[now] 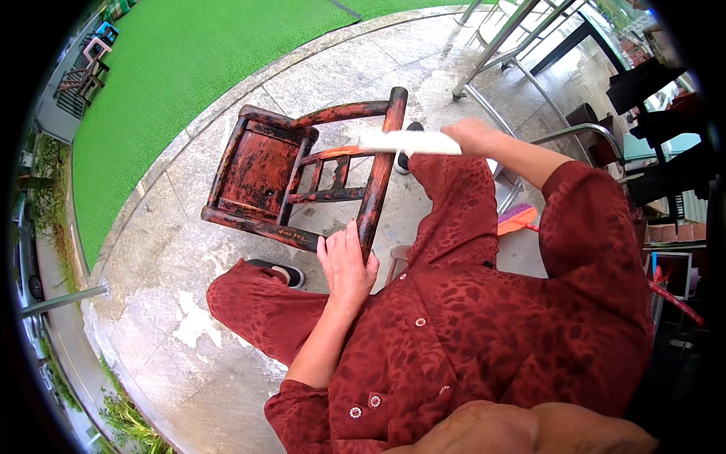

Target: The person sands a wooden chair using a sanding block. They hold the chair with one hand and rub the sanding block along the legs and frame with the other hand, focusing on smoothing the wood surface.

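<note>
In front of me a small wooden chair [261, 163] with worn red and black paint stands close to my knees, its seat panel away to the left and its top rail toward me. My left hand [346, 261] is closed over the near end of that rail, where it meets a side bar. Across the rail's far half lies a white, flat, oblong piece [412, 142], blurred, so I cannot tell its kind. My right hand [470, 136] grips its right end, fingers partly smeared by motion.
Metal tube frames [491, 64] on casters stand at the far right. An orange and purple brush head [517, 219] lies beside my right leg. Part of a wooden stool [398, 259] shows beneath me. Green turf [189, 60] borders the paving, with more chairs [92, 76] at the far left.
</note>
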A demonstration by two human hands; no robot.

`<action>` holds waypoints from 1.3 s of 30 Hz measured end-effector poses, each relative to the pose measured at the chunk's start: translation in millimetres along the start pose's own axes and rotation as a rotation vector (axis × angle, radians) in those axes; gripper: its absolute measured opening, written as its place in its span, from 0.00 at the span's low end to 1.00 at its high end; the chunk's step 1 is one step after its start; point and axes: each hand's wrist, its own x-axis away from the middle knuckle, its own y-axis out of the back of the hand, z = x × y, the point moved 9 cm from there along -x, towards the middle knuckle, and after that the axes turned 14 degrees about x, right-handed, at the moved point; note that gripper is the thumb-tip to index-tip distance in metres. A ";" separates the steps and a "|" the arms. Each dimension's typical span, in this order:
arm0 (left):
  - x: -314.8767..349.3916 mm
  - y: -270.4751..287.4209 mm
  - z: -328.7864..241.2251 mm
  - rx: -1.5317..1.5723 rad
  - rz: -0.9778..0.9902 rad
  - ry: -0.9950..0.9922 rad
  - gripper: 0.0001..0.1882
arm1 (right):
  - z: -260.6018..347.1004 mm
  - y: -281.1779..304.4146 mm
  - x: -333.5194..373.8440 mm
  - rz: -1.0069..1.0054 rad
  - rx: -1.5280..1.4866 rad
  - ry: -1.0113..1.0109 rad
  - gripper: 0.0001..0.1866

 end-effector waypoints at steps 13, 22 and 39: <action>-30.4 69.1 13.4 -0.297 -0.032 -0.017 0.37 | -42.8 -1.7 -72.5 -0.251 -0.290 -0.241 0.08; -63.2 119.6 44.2 -0.467 0.041 0.127 0.25 | 29.3 10.2 -68.2 -0.616 -0.564 -0.178 0.12; -72.2 111.4 41.3 -0.538 -0.120 0.162 0.21 | 48.3 30.4 -130.7 -0.677 -0.616 -0.180 0.08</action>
